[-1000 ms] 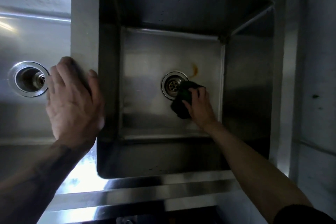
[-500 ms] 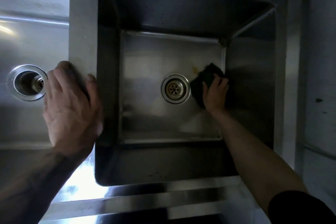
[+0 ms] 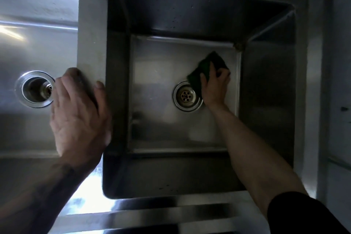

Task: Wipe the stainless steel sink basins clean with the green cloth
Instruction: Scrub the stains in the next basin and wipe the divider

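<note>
the right hand [image 3: 215,89] gripped the cloth [image 3: 210,62] on the basin [image 3: 157,85] floor, beside the drain [image 3: 187,97]. the left hand [image 3: 79,114] lay open on the divider [image 3: 92,34].

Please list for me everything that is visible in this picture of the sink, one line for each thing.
right basin: one, steel grey, centre
left basin: one, steel grey, left side
drains: two, silver, right drain and left drain, one in each basin floor
divider: one, grey, between the basins
green cloth: one, dark green, right basin floor, beside its drain
sleeve: one, black, lower right
left hand: one, rests on the divider
right hand: one, holds the green cloth
</note>
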A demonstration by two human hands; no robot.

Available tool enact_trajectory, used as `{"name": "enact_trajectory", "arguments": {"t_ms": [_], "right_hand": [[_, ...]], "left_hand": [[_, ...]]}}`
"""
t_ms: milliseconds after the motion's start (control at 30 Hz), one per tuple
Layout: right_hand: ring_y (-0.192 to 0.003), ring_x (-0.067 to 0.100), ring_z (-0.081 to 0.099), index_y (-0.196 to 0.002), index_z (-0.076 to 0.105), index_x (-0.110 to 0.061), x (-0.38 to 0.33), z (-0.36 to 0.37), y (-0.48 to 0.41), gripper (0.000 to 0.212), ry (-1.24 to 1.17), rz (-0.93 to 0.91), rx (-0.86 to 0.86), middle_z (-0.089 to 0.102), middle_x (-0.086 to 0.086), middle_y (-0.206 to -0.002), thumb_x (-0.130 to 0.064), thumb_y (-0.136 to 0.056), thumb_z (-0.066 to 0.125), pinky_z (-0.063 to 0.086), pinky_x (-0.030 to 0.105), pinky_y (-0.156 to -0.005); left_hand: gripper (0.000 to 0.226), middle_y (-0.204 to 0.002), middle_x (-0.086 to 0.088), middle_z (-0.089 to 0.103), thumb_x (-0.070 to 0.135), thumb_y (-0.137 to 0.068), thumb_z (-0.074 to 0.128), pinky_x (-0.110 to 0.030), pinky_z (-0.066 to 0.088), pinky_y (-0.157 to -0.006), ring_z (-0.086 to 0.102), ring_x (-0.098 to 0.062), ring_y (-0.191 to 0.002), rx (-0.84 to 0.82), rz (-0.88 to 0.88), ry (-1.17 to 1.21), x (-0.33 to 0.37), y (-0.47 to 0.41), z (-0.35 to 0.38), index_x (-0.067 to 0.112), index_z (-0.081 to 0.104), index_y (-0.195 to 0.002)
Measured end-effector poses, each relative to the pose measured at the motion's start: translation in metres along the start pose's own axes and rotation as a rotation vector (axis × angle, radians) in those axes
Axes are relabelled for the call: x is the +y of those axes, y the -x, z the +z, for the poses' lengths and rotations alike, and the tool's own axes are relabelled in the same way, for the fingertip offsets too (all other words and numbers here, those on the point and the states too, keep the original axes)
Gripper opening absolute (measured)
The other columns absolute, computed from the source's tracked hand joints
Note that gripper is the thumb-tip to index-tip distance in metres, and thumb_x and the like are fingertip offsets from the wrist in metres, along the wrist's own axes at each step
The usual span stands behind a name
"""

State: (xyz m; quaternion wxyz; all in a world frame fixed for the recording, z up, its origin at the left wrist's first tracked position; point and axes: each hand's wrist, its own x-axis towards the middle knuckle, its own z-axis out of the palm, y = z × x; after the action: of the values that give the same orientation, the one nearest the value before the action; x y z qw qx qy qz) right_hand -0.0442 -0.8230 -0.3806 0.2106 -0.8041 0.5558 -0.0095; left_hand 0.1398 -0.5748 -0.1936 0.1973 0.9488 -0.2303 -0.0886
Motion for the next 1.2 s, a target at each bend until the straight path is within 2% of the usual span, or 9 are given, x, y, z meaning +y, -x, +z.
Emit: {"name": "enact_trajectory", "arguments": {"t_ms": [133, 267, 333, 533, 600, 733, 933, 1100, 1200], "right_hand": [[-0.122, 0.037, 0.042, -0.155, 0.04, -0.023, 0.024, -0.003, 0.023, 0.057, 0.08, -0.436, -0.186, 0.039, 0.019, -0.137, -0.029, -0.102, 0.059, 0.046, 0.045, -0.102], [-0.119, 0.045, 0.045, -0.151, 0.048, -0.017, 0.038, -0.003, 0.0, 0.053, 0.002, -0.011, 0.077, 0.042, 0.025, -0.132, -0.036, -0.101, 0.055, 0.038, 0.046, -0.109], [-0.122, 0.044, 0.042, -0.15, 0.049, -0.019, 0.012, 0.004, 0.001, 0.054, -0.072, 0.14, 0.09, 0.04, 0.024, -0.134, -0.041, -0.1, 0.056, 0.036, 0.046, -0.111], [-0.118, 0.032, 0.041, -0.152, 0.047, -0.024, -0.005, 0.014, 0.042, 0.052, 0.025, -0.538, -0.185, 0.042, 0.015, -0.134, -0.029, -0.102, 0.06, 0.051, 0.042, -0.094], [-0.118, 0.035, 0.043, -0.15, 0.049, -0.023, 0.014, 0.006, 0.029, 0.052, 0.047, -0.441, -0.098, 0.043, 0.019, -0.134, -0.023, -0.1, 0.062, 0.049, 0.043, -0.098], [-0.119, 0.043, 0.044, -0.148, 0.051, -0.017, 0.003, 0.006, 0.004, 0.054, -0.07, 0.084, 0.08, 0.042, 0.023, -0.134, -0.011, -0.095, 0.059, 0.04, 0.045, -0.107], [-0.123, 0.033, 0.046, -0.145, 0.047, -0.019, -0.019, 0.014, 0.056, 0.042, 0.123, -0.56, -0.193, 0.039, 0.014, -0.143, -0.028, -0.104, 0.049, 0.049, 0.041, -0.096], [-0.12, 0.039, 0.05, -0.15, 0.038, -0.014, -0.028, 0.009, 0.068, 0.052, 0.306, -0.383, -0.239, 0.037, 0.022, -0.148, -0.015, -0.101, 0.054, 0.053, 0.048, -0.089], [-0.121, 0.042, 0.05, -0.154, 0.034, -0.01, -0.05, 0.018, 0.072, 0.06, 0.185, -0.14, -0.292, 0.038, 0.025, -0.149, -0.01, -0.098, 0.057, 0.049, 0.047, -0.094]], "left_hand": [[0.032, -0.117, -0.024, 0.046, 0.031, -0.111, 0.041, -0.061, 0.039, -0.089, 0.045, -0.044, -0.11, -0.005, -0.006, 0.0, -0.001, 0.0, 0.0, 0.005, 0.043, -0.128], [0.033, -0.12, -0.023, 0.046, 0.032, -0.111, 0.042, -0.062, 0.04, -0.091, 0.045, -0.045, -0.113, -0.021, -0.026, 0.01, -0.001, -0.001, 0.001, 0.005, 0.043, -0.13], [0.032, -0.12, -0.023, 0.045, 0.032, -0.111, 0.042, -0.062, 0.04, -0.091, 0.045, -0.044, -0.113, -0.023, -0.022, 0.013, -0.001, -0.001, 0.002, 0.006, 0.043, -0.129], [0.033, -0.121, -0.023, 0.045, 0.034, -0.11, 0.042, -0.064, 0.042, -0.091, 0.047, -0.045, -0.113, -0.03, -0.032, 0.03, 0.0, 0.0, 0.0, 0.008, 0.041, -0.13], [0.033, -0.12, -0.023, 0.045, 0.035, -0.111, 0.041, -0.065, 0.043, -0.091, 0.047, -0.045, -0.113, -0.036, -0.022, 0.03, -0.001, -0.001, 0.0, 0.007, 0.041, -0.13], [0.034, -0.122, -0.023, 0.046, 0.034, -0.111, 0.041, -0.063, 0.042, -0.09, 0.048, -0.045, -0.114, -0.024, -0.016, 0.03, -0.002, -0.001, 0.001, 0.008, 0.041, -0.131], [0.032, -0.118, -0.022, 0.046, 0.033, -0.111, 0.041, -0.062, 0.04, -0.091, 0.046, -0.043, -0.113, -0.027, -0.012, 0.021, -0.001, -0.001, 0.001, 0.006, 0.043, -0.129], [0.036, -0.12, -0.023, 0.046, 0.035, -0.11, 0.039, -0.062, 0.042, -0.094, 0.047, -0.044, -0.114, -0.034, -0.02, 0.023, -0.001, -0.002, 0.0, 0.006, 0.042, -0.131], [0.034, -0.119, -0.023, 0.047, 0.034, -0.11, 0.041, -0.063, 0.043, -0.092, 0.048, -0.045, -0.112, -0.036, -0.017, 0.024, -0.002, -0.002, -0.001, 0.006, 0.041, -0.129]]}}
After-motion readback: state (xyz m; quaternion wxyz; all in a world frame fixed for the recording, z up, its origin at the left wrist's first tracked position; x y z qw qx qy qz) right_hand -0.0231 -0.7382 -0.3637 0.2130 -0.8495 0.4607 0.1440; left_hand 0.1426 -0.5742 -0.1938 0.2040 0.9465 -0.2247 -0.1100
